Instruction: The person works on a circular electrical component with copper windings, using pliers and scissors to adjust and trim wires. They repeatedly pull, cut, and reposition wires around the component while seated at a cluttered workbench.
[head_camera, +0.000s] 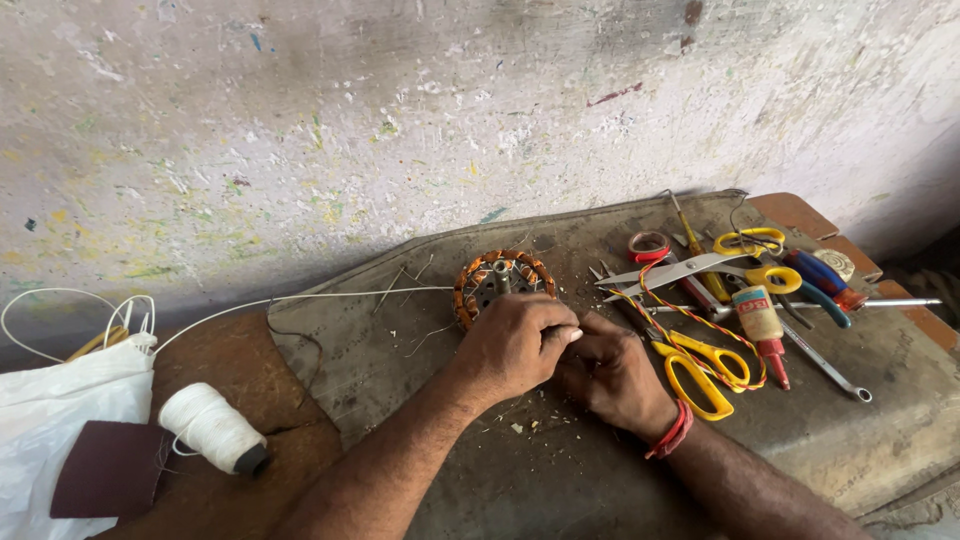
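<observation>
The copper-wound stator (503, 283) lay on the bench just beyond both hands, shaft upright. The left hand (515, 345) (nearer it) pinched something small at its near rim; the right hand's (612, 375) grip was hidden.

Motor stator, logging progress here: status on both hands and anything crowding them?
Left hand and right hand closed together at the copper-wound stator. What they pinch is hidden. Yellow scissors touch the right hand.
</observation>
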